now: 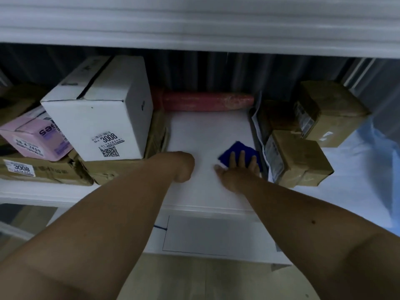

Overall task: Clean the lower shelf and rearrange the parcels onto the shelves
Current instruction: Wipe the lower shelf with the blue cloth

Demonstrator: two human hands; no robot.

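A white shelf [207,131] lies in front of me with a bare patch in its middle. My right hand [238,169] presses flat on a blue cloth [239,151] at the right of that patch, fingers spread over it. My left hand [184,167] rests on the shelf as a closed fist, holding nothing that I can see. A big white box marked 3008 [104,113] stands at the left. Two brown taped parcels [298,156] [329,111] sit at the right, close to the cloth.
A pink box [36,137] and flattened brown cartons [49,169] lie at the far left. A red roll [205,101] lies along the back. A white upper shelf edge [194,24] overhangs. Grey mailer bags [259,131] lean beside the brown parcels.
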